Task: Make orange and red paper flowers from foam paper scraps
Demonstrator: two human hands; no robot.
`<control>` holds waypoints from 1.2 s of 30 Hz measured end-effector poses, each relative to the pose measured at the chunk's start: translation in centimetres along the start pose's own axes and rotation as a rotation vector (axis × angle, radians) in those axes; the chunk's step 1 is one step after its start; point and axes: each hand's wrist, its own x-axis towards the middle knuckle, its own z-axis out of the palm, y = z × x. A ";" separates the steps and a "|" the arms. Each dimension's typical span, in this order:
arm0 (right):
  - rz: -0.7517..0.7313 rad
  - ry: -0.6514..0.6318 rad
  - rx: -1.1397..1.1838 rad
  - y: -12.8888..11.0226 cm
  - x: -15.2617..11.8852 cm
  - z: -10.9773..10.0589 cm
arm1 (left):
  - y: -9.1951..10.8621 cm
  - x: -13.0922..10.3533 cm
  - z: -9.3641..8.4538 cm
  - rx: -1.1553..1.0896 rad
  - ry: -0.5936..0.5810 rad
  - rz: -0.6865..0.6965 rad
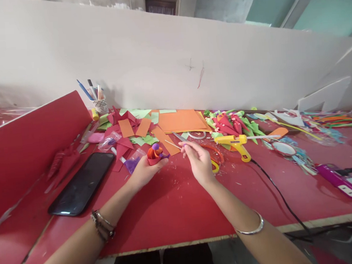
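Observation:
A small red and orange paper piece [154,155] with purple balls on it sits in my left hand [145,171], whose fingers are closed round it. My right hand [200,162] pinches a thin pale stick [173,144] that points left, toward the paper piece, without touching it. Behind the stick lie the blades of a pair of scissors [179,137]; its yellow handle [215,166] shows beside my right hand. Orange paper sheets [179,121] lie beyond both hands.
A black phone [82,183] lies left, near a red panel [35,146]. Paper scraps and a pen cup [100,106] stand behind. To the right are a yellow glue gun [235,144] with a black cord, folded paper pieces [228,124] and a purple power strip [344,182].

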 end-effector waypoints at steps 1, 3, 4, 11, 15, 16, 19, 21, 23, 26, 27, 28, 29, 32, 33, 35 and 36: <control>-0.030 -0.020 -0.015 -0.1 -0.1 0.1 | 0.0 0.0 0.0 0.018 0.004 -0.001; -0.099 -0.060 -0.055 -0.4 -0.4 0.3 | -0.1 0.1 0.0 0.055 -0.023 0.002; -0.131 -0.072 -0.075 -0.5 -0.6 0.4 | -0.1 0.1 0.0 0.072 -0.045 -0.003; -0.254 -0.092 -0.136 -1.1 -1.4 0.6 | -0.2 -0.1 0.3 0.137 -0.099 0.030; -0.339 -0.134 -0.214 -1.3 -1.5 0.5 | -0.4 -0.1 0.6 0.142 -0.088 0.081; -0.364 -0.148 -0.235 -1.4 -1.5 0.4 | -0.5 -0.1 0.6 0.149 -0.086 0.101; -0.432 -0.168 -0.293 -1.4 -1.5 0.3 | -0.7 -0.1 0.8 0.182 -0.086 0.163; -0.473 -0.172 -0.325 -1.4 -1.4 0.3 | -0.7 -0.2 0.8 0.199 -0.093 0.190; -0.505 -0.176 -0.344 -1.4 -1.4 0.3 | -0.7 -0.3 0.8 0.207 -0.103 0.207; -0.535 -0.161 -0.373 -1.2 -1.3 0.3 | -0.7 -0.4 0.9 0.218 -0.111 0.220; -0.540 -0.155 -0.388 -1.1 -1.3 0.3 | -0.7 -0.4 0.9 0.220 -0.111 0.222; -0.544 -0.154 -0.405 -1.0 -1.3 0.3 | -0.8 -0.4 0.9 0.220 -0.111 0.225; -0.545 -0.156 -0.423 -0.9 -1.3 0.3 | -0.8 -0.3 0.9 0.220 -0.113 0.228; -0.555 -0.165 -0.483 -0.7 -1.3 0.3 | -1.0 -0.3 1.0 0.225 -0.115 0.240; -0.563 -0.167 -0.501 -0.6 -1.3 0.3 | -1.1 -0.3 1.0 0.232 -0.115 0.242; -0.579 -0.170 -0.524 -0.6 -1.3 0.2 | -1.0 -0.4 1.1 0.247 -0.110 0.245; -0.581 -0.171 -0.523 -0.6 -1.3 0.2 | -1.0 -0.4 1.1 0.252 -0.108 0.248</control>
